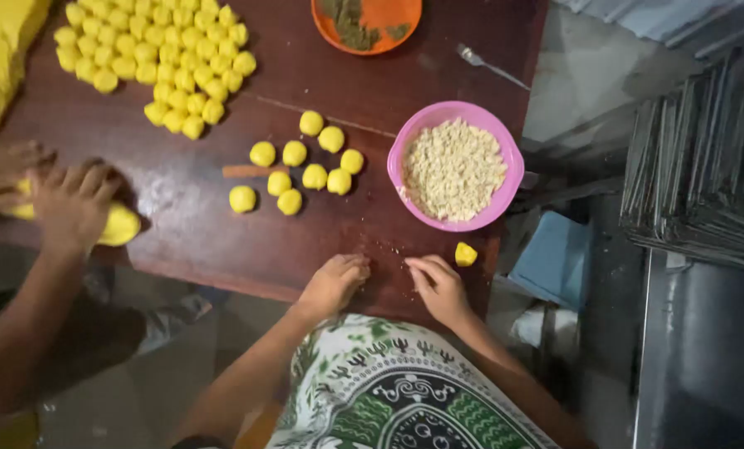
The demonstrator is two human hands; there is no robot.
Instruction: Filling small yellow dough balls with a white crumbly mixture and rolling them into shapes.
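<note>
Resting at the table's (222, 249) near edge, left hand (333, 283) fingers curled, holding nothing visible; right hand (438, 287) fingers narrow, near yellow dough piece (465, 254); pink bowl (455, 165) just beyond.

Bare table (197, 224) lies open ahead of both hands. The pink bowl (405, 141) blocks the right side. Dough balls (301, 170) crowd the middle.

An orange plate (366, 25) with dark green herbs and a metal fork (490, 65) are seen at the desk's (197, 224) far edge; stacked metal trays (696, 166) are seen beside it.
</note>
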